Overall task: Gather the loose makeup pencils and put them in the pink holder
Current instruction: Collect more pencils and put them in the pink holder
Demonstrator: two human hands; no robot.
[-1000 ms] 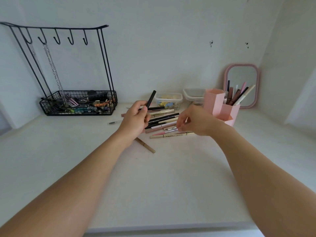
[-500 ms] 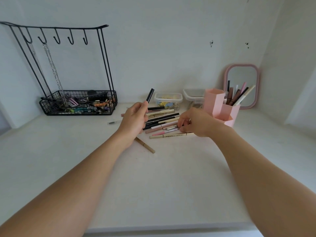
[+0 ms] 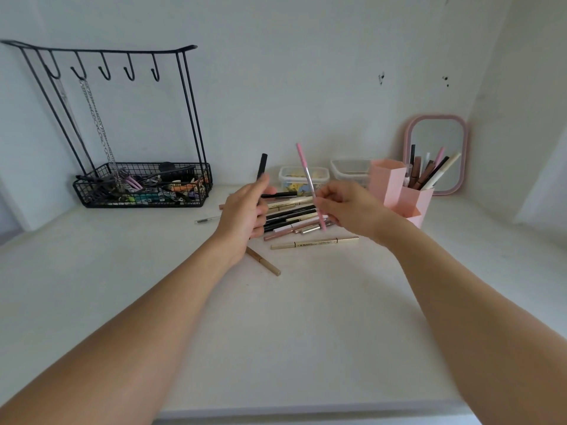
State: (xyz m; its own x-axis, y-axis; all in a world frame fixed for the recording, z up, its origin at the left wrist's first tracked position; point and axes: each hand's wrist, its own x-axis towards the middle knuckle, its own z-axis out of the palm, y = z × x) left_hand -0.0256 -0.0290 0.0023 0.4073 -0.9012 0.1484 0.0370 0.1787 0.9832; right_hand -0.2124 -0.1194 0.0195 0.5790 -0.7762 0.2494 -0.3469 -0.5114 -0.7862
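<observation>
My left hand (image 3: 242, 214) grips a black pencil (image 3: 262, 165) that points almost straight up. My right hand (image 3: 346, 207) pinches a pink pencil (image 3: 307, 176), lifted upright above the pile. Several loose makeup pencils (image 3: 291, 214) in black, cream and pink lie between and behind both hands. One gold pencil (image 3: 314, 242) lies nearer to me, and a tan pencil (image 3: 264, 261) sticks out below my left wrist. The pink holder (image 3: 399, 194) stands just right of my right hand, with several pencils upright in its rear compartment.
A black wire rack (image 3: 141, 185) with hooks and a basket of small items stands at the back left. Two clear plastic boxes (image 3: 303, 177) sit behind the pile. A pink-framed mirror (image 3: 437, 153) leans on the wall behind the holder. A small spoolie brush (image 3: 207, 220) lies left of the pile.
My right hand picked the pink pencil out of the pile and raised it upright. My left hand tilted the black pencil more vertical and lifted slightly.
</observation>
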